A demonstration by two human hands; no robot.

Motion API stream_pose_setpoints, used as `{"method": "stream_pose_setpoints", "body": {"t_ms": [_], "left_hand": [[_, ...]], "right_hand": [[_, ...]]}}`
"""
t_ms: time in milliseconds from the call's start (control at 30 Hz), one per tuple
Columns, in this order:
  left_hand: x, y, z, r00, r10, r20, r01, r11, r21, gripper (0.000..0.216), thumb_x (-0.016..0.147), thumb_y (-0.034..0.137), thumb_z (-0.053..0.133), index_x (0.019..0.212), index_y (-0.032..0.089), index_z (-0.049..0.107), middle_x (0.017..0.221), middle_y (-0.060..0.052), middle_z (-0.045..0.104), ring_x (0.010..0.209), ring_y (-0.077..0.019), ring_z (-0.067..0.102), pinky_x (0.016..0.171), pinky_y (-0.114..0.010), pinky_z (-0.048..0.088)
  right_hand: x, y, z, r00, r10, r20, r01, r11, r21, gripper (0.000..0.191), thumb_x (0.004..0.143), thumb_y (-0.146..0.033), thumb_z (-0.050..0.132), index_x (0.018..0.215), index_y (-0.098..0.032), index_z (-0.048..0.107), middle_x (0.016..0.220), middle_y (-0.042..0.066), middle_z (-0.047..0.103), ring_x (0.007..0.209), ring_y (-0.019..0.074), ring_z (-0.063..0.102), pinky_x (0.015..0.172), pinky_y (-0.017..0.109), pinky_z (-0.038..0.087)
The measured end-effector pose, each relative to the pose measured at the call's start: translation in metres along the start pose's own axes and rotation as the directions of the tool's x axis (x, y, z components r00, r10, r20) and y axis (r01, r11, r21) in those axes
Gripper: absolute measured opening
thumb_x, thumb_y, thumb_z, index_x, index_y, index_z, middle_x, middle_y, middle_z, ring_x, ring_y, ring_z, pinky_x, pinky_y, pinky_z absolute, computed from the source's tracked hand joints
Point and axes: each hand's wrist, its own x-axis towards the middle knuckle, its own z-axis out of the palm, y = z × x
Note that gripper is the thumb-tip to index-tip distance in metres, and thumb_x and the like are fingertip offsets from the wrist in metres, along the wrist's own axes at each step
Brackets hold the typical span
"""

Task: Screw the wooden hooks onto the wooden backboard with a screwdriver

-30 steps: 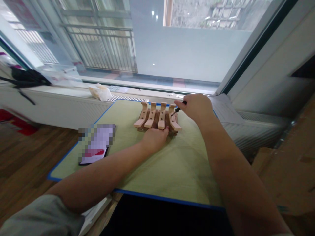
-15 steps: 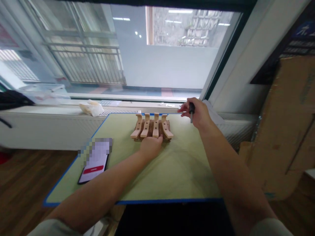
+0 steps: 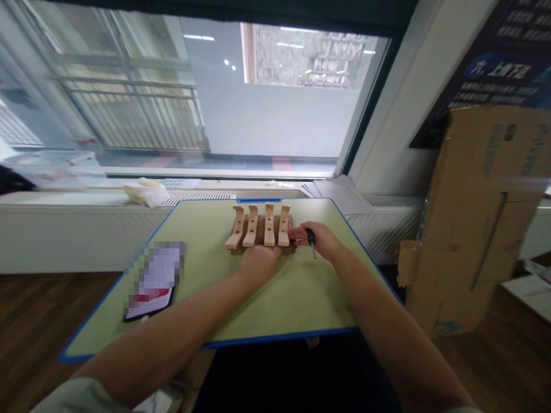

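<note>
A brown wooden board [image 3: 260, 229] lies on the yellow-green tabletop [image 3: 275, 304], with several pale wooden hooks [image 3: 269, 226] in a row across it. Each hook has dark holes in its face. My left hand [image 3: 258, 264] is closed at the board's near edge, its fingers partly hidden beneath or behind it. At the board's right end, my right hand [image 3: 322, 238] touches the rightmost hook [image 3: 284, 226] with its fingertips. That same hand keeps a screwdriver [image 3: 310, 236] with a black handle tucked in it, the metal shaft pointing down toward me.
A phone [image 3: 157, 275] lies on the table's left side. Behind the table, a crumpled bag [image 3: 146, 192] and papers [image 3: 342, 194] rest on the window ledge. A large cardboard box [image 3: 482, 223] stands on the right, near the table.
My right hand has come down and left to the board with the screwdriver. The rightmost hook, slanted before, now stands nearly in line with the others. The view has shifted slightly right.
</note>
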Motion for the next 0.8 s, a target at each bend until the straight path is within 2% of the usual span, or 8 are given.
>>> {"method": "stream_pose_setpoints", "body": {"t_ms": [167,233,300,333,400,433,567,800], "left_hand": [[0.003,0.001,0.0,0.999,-0.004,-0.034,0.005,1.0,0.019,0.042,0.098,0.028,0.028,0.132,0.016,0.051,0.087,-0.014,0.071,0.076,-0.0249,0.069,0.072,-0.037,0.053],[0.002,0.001,0.001,0.999,-0.012,-0.046,0.013,1.0,0.025,0.042,0.098,0.03,0.028,0.132,0.016,0.051,0.086,-0.014,0.071,0.074,-0.0249,0.068,0.071,-0.037,0.052],[0.001,0.001,0.002,0.999,-0.016,-0.045,0.018,0.999,0.036,0.042,0.098,0.029,0.029,0.132,0.016,0.051,0.091,-0.015,0.07,0.073,-0.0243,0.068,0.068,-0.035,0.052],[0.001,0.0,0.003,0.999,-0.013,-0.039,0.014,0.999,0.039,0.041,0.097,0.028,0.03,0.131,0.017,0.051,0.093,-0.016,0.07,0.072,-0.0238,0.068,0.067,-0.034,0.052],[0.001,-0.001,0.004,0.999,0.001,-0.034,0.0,0.999,0.036,0.04,0.097,0.027,0.031,0.129,0.017,0.053,0.099,-0.017,0.07,0.074,-0.0236,0.069,0.066,-0.033,0.053],[0.001,-0.001,0.005,0.999,0.008,-0.033,-0.007,0.999,0.032,0.039,0.097,0.027,0.031,0.127,0.017,0.054,0.101,-0.017,0.07,0.075,-0.0241,0.069,0.066,-0.034,0.053],[0.003,-0.004,0.006,1.0,0.011,-0.019,-0.011,1.0,0.024,0.039,0.096,0.026,0.03,0.122,0.016,0.058,0.099,-0.018,0.07,0.076,-0.0266,0.069,0.067,-0.038,0.054],[0.003,-0.01,0.008,0.997,0.037,-0.061,-0.035,0.999,0.034,0.041,0.094,0.028,0.035,0.129,0.019,0.054,0.107,-0.02,0.068,0.079,-0.0284,0.069,0.068,-0.04,0.055]], "right_hand": [[0.009,0.008,-0.003,0.994,-0.073,-0.081,0.067,0.995,-0.08,0.021,0.075,-0.024,0.05,0.067,-0.017,0.068,0.068,0.006,0.072,0.065,0.0168,0.066,0.06,0.028,0.054],[0.004,0.008,-0.003,0.985,-0.149,-0.087,0.134,0.978,-0.159,0.018,0.073,-0.024,0.054,0.067,-0.018,0.069,0.075,0.005,0.073,0.069,0.0166,0.066,0.064,0.028,0.052],[-0.004,0.006,-0.002,0.949,-0.314,0.005,0.299,0.899,-0.32,0.017,0.072,-0.024,0.056,0.059,-0.019,0.066,0.095,0.006,0.074,0.08,0.0173,0.066,0.075,0.03,0.051],[-0.008,0.005,-0.001,0.913,-0.396,0.098,0.4,0.823,-0.403,0.02,0.072,-0.024,0.057,0.053,-0.018,0.062,0.105,0.007,0.072,0.088,0.0184,0.066,0.082,0.031,0.05],[-0.013,0.004,0.004,0.842,-0.468,0.27,0.538,0.692,-0.481,0.025,0.071,-0.025,0.061,0.049,-0.018,0.053,0.117,0.01,0.068,0.102,0.0217,0.064,0.091,0.034,0.046],[-0.014,0.004,0.006,0.822,-0.467,0.325,0.569,0.661,-0.489,0.025,0.071,-0.025,0.062,0.05,-0.019,0.052,0.121,0.012,0.067,0.108,0.0233,0.063,0.095,0.035,0.044],[-0.008,0.011,0.013,0.813,-0.414,0.409,0.577,0.664,-0.475,0.021,0.072,-0.023,0.062,0.055,-0.019,0.05,0.123,0.015,0.065,0.111,0.0249,0.062,0.097,0.038,0.042],[0.0,0.018,0.006,0.852,-0.38,0.361,0.515,0.734,-0.443,0.024,0.071,-0.023,0.064,0.054,-0.018,0.048,0.114,0.01,0.07,0.101,0.0209,0.064,0.091,0.035,0.044]]}}
